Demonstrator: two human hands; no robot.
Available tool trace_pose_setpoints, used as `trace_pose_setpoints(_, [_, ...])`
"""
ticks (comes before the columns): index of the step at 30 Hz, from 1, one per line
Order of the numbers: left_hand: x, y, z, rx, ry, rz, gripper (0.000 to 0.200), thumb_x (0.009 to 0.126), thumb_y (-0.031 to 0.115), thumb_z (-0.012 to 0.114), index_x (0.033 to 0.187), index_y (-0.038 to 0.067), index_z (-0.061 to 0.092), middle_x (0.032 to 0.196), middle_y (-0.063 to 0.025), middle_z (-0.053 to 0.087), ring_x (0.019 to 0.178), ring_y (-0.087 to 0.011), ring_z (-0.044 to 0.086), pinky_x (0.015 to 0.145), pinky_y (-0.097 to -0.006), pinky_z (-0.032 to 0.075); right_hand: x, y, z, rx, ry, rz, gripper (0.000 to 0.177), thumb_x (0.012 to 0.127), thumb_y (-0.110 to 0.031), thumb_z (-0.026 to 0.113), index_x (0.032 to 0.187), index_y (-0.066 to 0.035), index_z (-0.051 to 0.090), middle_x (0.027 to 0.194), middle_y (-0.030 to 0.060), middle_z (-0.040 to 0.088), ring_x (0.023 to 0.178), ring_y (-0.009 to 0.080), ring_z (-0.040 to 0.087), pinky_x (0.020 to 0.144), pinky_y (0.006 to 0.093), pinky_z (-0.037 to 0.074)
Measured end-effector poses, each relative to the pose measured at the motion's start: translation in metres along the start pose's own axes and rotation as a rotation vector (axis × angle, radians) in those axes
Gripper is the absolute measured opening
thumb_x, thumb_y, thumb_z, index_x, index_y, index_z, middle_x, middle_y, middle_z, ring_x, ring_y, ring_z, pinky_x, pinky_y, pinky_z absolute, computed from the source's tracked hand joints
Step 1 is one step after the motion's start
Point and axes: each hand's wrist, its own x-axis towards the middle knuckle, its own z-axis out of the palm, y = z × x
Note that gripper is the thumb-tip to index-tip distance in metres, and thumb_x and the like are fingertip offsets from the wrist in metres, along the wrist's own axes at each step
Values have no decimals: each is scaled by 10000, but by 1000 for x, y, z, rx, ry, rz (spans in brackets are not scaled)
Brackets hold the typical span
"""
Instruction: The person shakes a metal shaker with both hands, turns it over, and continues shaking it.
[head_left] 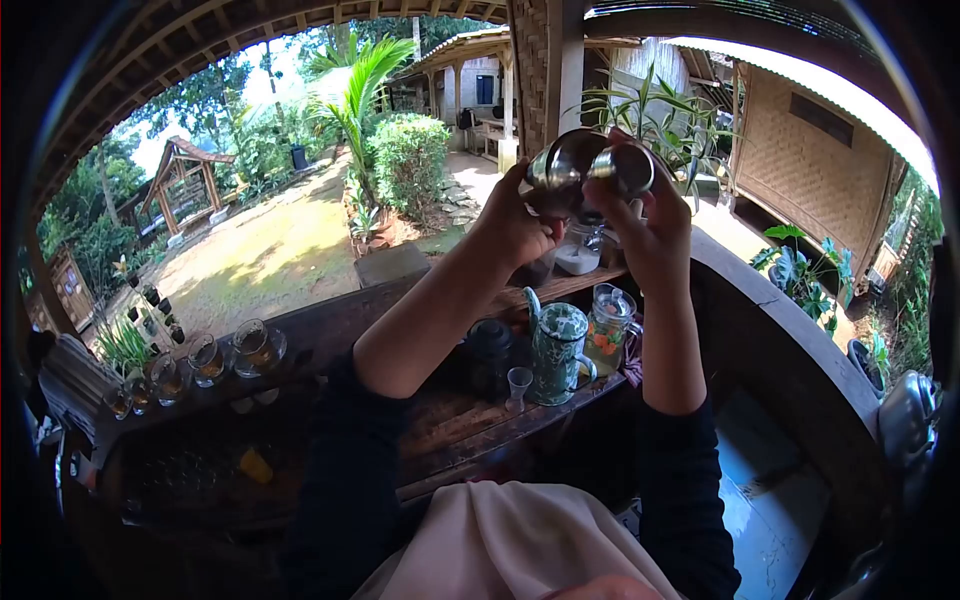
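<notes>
Both my hands are raised in front of me, high over the counter. My left hand [532, 225] is wrapped round a shiny steel cup-like vessel [556, 178], tilted on its side. Close against it, my right hand [660, 212] grips a smaller round steel cup [631, 168] with its flat round end toward me. Whether the two metal pieces are joined cannot be made out. Just below them stands a glass jar [577, 259] with white contents. Nearer me are a green-and-white enamel pot [559, 352], a glass pitcher [607, 335] with an orange pattern and a small clear cup [518, 388].
A dark pot [488, 352] sits left of the enamel pot. Several glasses with brown contents, including a larger glass [256, 347], line the left ledge. A yellow piece [257, 465] lies in the dark area below. A low wall [790, 325] curves along the right.
</notes>
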Motion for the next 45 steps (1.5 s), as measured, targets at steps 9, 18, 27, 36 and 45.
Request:
trace_pose_setpoints(9, [-40,-7,18,-153,-646,-16,439,986,396,369,1243,60,483,1199,-133,585,1104,-253,570,971,-392,439,-27,9,4,-114,241,-1039,438,776,-377,717,1146,-237,528,1132,11,628,1119,296,544,1003,496,355])
trace_pose_setpoints(18, [-77,-25,24,54,-369,67,489,934,432,498,1278,92,425,1114,-114,594,1043,-225,590,914,-412,454,-47,-39,7,-27,278,-904,341,743,-276,744,1041,-187,604,1128,-93,592,1079,173,541,981,377,348])
trace_pose_setpoints(27, [-19,1,-50,-156,-109,-11,551,946,495,401,1285,64,457,1297,-163,498,1154,-303,535,998,-457,433,-28,39,54,150,-49,-152,491,812,-252,695,1177,31,527,1243,178,552,1116,311,553,959,427,428])
trace_pose_setpoints(36, [-170,-12,-65,-75,-704,381,702,832,373,682,1368,44,371,1337,-226,460,1162,-306,540,943,-474,473,-136,-55,132,359,264,-1068,318,723,-98,685,1021,-199,641,1069,-12,652,1075,134,583,952,367,413])
trace_pose_setpoints(45, [-231,40,-192,-494,628,428,466,934,426,421,1113,21,568,991,-115,655,933,-260,642,836,-412,533,-132,-47,263,728,-316,337,527,596,-225,817,1034,-5,622,1090,180,601,1065,353,569,875,411,467])
